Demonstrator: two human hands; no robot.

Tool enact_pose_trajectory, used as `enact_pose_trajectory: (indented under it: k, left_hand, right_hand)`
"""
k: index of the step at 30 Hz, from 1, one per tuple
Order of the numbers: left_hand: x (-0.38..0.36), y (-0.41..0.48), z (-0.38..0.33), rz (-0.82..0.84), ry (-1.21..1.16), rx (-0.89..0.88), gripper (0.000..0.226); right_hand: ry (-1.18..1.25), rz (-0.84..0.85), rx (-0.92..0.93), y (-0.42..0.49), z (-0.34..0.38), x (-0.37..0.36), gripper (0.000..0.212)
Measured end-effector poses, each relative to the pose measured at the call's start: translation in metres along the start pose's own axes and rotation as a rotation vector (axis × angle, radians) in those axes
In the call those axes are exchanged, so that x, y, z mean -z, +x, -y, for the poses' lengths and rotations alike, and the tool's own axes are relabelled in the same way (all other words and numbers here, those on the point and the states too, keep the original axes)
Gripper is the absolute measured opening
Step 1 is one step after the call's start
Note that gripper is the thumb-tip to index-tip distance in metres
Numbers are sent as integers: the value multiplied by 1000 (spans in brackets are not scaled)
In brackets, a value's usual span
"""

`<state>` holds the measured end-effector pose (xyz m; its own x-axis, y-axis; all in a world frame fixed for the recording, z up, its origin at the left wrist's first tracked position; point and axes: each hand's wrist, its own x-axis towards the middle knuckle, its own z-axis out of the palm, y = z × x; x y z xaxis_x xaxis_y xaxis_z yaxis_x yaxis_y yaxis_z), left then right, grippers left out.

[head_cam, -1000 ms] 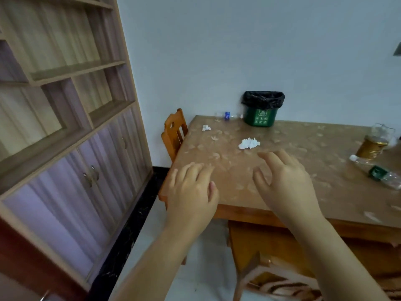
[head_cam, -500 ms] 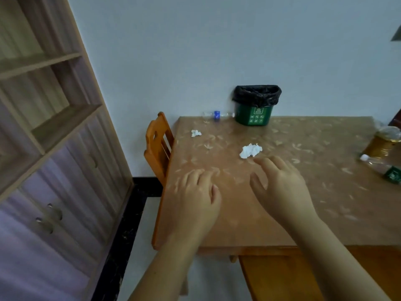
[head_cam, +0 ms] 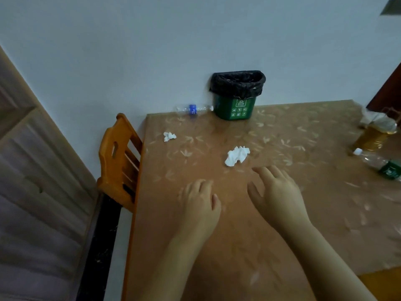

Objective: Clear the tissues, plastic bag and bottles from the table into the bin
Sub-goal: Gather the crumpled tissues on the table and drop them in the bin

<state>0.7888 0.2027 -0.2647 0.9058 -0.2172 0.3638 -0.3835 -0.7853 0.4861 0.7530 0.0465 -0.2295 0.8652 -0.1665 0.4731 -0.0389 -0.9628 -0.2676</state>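
Opening reach judged in hand. Left hand and right hand held empty, fingers relaxed. Crumpled tissue seen just beyond right hand; bin at table far edge. Light pinch needed next.

Large crumpled tissue mid-table, small tissue far-left; blue-label bottle lying beside green bin; green-label bottle lying right.

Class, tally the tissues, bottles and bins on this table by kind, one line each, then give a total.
Crumpled tissues: 2
Clear bottles, lying down: 2
Amber bottle, upright: 1
Green bin: 1
Total: 6
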Motion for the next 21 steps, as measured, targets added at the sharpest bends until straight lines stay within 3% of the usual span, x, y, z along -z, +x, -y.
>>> enact_pose_trajectory:
  k: [8,21]
  left_hand:
    - [-92,93,-10,243,-133,109,31]
    - [-211,187,-4,390,-121,223,26]
  right_hand:
    - [67,129,-145,69,-88,-63,33]
    - [89,348,-226,127,-188,-157,36]
